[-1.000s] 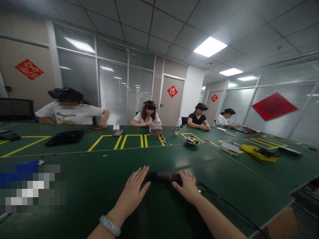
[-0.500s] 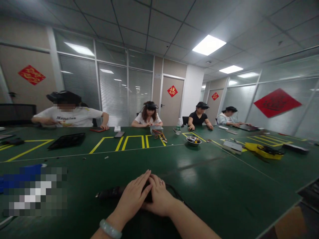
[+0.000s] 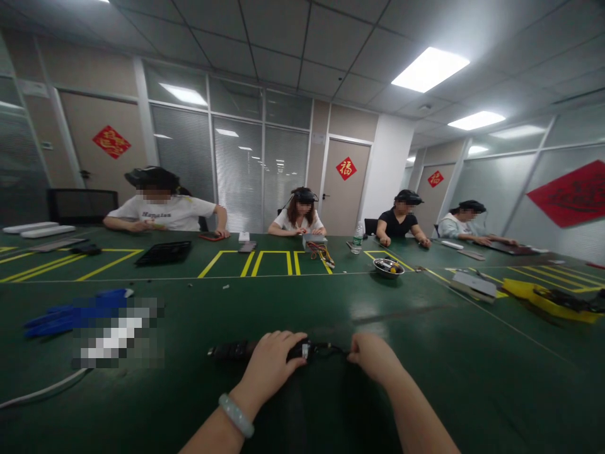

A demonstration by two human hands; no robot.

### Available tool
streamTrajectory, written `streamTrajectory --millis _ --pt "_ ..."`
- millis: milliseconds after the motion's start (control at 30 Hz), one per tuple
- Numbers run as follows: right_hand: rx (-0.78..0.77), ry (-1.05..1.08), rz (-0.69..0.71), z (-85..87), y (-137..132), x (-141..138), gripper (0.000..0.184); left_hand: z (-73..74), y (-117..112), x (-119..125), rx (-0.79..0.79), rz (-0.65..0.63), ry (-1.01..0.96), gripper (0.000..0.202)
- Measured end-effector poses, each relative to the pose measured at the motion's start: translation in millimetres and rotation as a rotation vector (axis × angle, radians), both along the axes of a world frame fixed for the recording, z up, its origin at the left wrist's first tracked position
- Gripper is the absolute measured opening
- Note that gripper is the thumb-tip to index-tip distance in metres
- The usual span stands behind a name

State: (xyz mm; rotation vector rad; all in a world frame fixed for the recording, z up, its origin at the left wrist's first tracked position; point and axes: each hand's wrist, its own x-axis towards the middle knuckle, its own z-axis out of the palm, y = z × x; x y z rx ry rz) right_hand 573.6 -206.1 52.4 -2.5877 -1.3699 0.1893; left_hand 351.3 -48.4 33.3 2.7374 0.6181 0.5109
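Observation:
A long black device (image 3: 235, 350) lies on the green table (image 3: 425, 340) just in front of me, with a thin black cable (image 3: 331, 347) leaving its right end. My left hand (image 3: 271, 364), with a pale bracelet at the wrist, is curled over the device's right part. To its right, my right hand (image 3: 375, 356) is closed in a pinch on the cable.
Blue gloves (image 3: 75, 312) and a white cable (image 3: 42, 392) lie at the left. Across the table sit several people wearing headsets. A metal bowl (image 3: 387, 268), a water bottle (image 3: 358, 238), a black tray (image 3: 164, 253) and a yellow object (image 3: 548, 299) stand further off.
My hands were together over the device; they have drawn apart, the right hand sliding right along the cable. The view has swung to the left.

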Motion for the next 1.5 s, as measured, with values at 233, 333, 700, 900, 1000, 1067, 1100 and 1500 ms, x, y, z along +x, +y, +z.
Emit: streamTrajectory --millis 233,333,700,900,1000,1067,1100,1500 --pt "0.195 0.017 0.086 -2.9 24 -26 0.013 9.8 36 -33 -0.053 -0.013 0.073 0.045" --pt "0.177 0.163 0.187 -5.6 27 -39 0.017 11.4 39 -44 -0.070 -0.029 0.076 0.046" --pt "0.105 0.196 0.432 1.9 22 -50 0.013 9.0 5 -14 0.088 -0.048 0.033 0.021" --pt "0.285 0.053 0.312 -10.2 37 -63 0.011 8.9 4 -11 0.113 -0.029 0.040 0.016" --pt "0.326 0.010 0.307 -17.6 45 -66 0.011 5.6 6 -10 0.125 -0.037 0.017 0.014" --pt "0.312 0.000 0.316 -21.9 48 -66 0.009 3.1 7 -8 0.134 -0.045 -0.001 0.013" --pt "0.309 -0.002 0.319 -23.6 49 -66 0.008 2.0 7 -8 0.136 -0.049 -0.012 0.012" --pt "0.432 0.133 0.342 -30.1 49 -65 0.005 -2.8 7 -5 0.078 -0.052 -0.077 0.011"
